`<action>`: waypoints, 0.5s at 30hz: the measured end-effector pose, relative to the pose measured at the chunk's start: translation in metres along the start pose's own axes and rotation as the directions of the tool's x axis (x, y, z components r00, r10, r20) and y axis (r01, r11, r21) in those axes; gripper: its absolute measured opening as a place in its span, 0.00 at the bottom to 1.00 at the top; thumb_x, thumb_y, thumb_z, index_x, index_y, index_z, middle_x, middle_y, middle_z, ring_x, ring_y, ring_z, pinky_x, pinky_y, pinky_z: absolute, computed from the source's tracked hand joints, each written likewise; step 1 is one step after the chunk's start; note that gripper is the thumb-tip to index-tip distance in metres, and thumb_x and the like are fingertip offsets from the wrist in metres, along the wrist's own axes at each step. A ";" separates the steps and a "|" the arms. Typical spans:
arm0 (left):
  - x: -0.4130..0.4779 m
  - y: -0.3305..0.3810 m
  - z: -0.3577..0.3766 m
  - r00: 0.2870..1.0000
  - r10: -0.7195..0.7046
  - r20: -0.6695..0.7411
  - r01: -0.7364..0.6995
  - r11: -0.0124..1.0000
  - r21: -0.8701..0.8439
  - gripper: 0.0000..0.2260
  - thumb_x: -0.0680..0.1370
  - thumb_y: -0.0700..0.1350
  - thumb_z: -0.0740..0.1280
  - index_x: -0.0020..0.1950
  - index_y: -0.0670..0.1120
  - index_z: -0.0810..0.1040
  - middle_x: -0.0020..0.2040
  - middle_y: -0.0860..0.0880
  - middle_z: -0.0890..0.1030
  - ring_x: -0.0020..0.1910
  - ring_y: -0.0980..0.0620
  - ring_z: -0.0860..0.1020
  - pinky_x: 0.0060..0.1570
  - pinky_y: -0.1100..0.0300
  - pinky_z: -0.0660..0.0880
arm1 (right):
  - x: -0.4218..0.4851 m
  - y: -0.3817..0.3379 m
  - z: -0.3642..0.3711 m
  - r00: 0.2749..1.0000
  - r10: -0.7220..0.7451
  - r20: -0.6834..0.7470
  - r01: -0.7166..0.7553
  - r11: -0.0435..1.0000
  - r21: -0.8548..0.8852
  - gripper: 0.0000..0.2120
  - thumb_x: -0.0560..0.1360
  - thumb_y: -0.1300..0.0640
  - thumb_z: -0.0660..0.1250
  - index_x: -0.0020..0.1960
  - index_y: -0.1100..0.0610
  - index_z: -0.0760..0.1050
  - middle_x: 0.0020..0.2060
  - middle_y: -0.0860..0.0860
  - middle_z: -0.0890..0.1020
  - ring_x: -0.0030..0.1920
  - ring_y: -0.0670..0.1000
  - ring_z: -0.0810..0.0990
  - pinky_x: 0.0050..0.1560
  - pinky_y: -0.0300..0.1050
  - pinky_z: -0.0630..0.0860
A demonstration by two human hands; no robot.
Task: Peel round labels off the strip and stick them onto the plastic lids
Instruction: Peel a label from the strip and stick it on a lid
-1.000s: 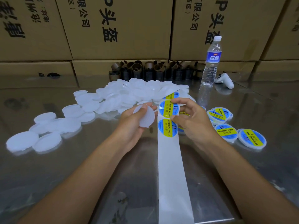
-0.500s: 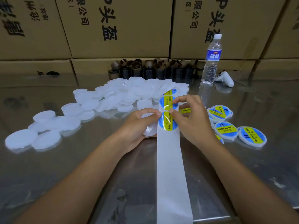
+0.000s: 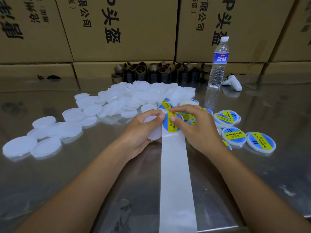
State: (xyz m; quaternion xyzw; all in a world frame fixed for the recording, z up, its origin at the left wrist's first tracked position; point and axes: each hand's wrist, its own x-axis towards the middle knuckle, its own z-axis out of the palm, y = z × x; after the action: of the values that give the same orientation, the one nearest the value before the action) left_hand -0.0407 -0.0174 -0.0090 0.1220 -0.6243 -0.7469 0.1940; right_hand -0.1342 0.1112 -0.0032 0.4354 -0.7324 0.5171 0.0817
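A white backing strip point(image 3: 175, 174) runs from the near table edge up to my hands. At its top sits a round blue-and-yellow label point(image 3: 172, 124), with another label point(image 3: 165, 105) just beyond it. My left hand point(image 3: 143, 130) grips a blank white plastic lid point(image 3: 154, 132) beside the strip, its thumb tip touching the label's left edge. My right hand point(image 3: 196, 126) pinches the label, thumb on its face and fingers curled over its top. A heap of blank lids point(image 3: 134, 100) lies behind my hands.
Several labelled lids point(image 3: 234, 135) lie right of my hands. More blank lids point(image 3: 45, 137) spread to the left on the shiny metal table point(image 3: 84, 165). A water bottle point(image 3: 218, 63), a white controller point(image 3: 233, 83), cardboard tube cores point(image 3: 158, 71) and stacked cartons point(image 3: 117, 27) stand behind.
Both hands moved together onto the lowest label. The left hand lowered its blank lid beside the strip, and the right thumb shifted onto the label's face.
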 end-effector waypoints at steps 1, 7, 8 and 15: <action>0.000 0.000 0.000 1.000 -0.004 0.000 0.004 1.000 -0.004 0.03 0.76 0.45 0.67 0.45 0.47 0.80 0.49 0.45 0.84 0.48 0.47 0.82 0.56 0.48 0.77 | 0.000 0.000 0.000 1.000 0.006 0.002 -0.006 1.000 0.004 0.06 0.73 0.55 0.71 0.48 0.46 0.80 0.48 0.45 0.82 0.55 0.47 0.75 0.56 0.38 0.69; 0.002 0.001 0.003 0.999 -0.028 -0.038 0.028 1.000 0.007 0.05 0.77 0.44 0.67 0.45 0.45 0.81 0.52 0.40 0.83 0.50 0.44 0.81 0.58 0.44 0.76 | 0.000 0.000 -0.001 1.000 -0.001 0.015 0.001 1.000 0.007 0.08 0.72 0.58 0.72 0.43 0.46 0.77 0.43 0.39 0.79 0.52 0.47 0.76 0.54 0.41 0.71; 0.001 0.001 0.003 0.999 -0.027 -0.046 0.028 0.999 0.024 0.05 0.77 0.45 0.68 0.44 0.46 0.82 0.53 0.39 0.83 0.50 0.44 0.81 0.59 0.44 0.76 | -0.001 0.000 0.000 1.000 -0.001 0.025 0.001 1.000 0.006 0.08 0.71 0.59 0.72 0.42 0.47 0.77 0.42 0.40 0.80 0.51 0.48 0.76 0.53 0.41 0.71; 0.002 0.002 0.006 0.987 0.011 -0.162 0.008 0.993 0.118 0.06 0.77 0.44 0.69 0.40 0.49 0.81 0.48 0.42 0.82 0.48 0.44 0.78 0.57 0.45 0.75 | -0.002 0.002 0.000 0.998 -0.021 0.053 0.018 0.998 0.053 0.08 0.70 0.63 0.73 0.38 0.52 0.77 0.44 0.51 0.81 0.51 0.47 0.77 0.51 0.35 0.70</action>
State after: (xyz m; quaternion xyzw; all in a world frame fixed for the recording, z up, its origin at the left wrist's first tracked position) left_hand -0.0448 -0.0130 -0.0060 0.1932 -0.6498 -0.6959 0.2370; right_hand -0.1348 0.1124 -0.0052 0.4582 -0.7160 0.5237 0.0557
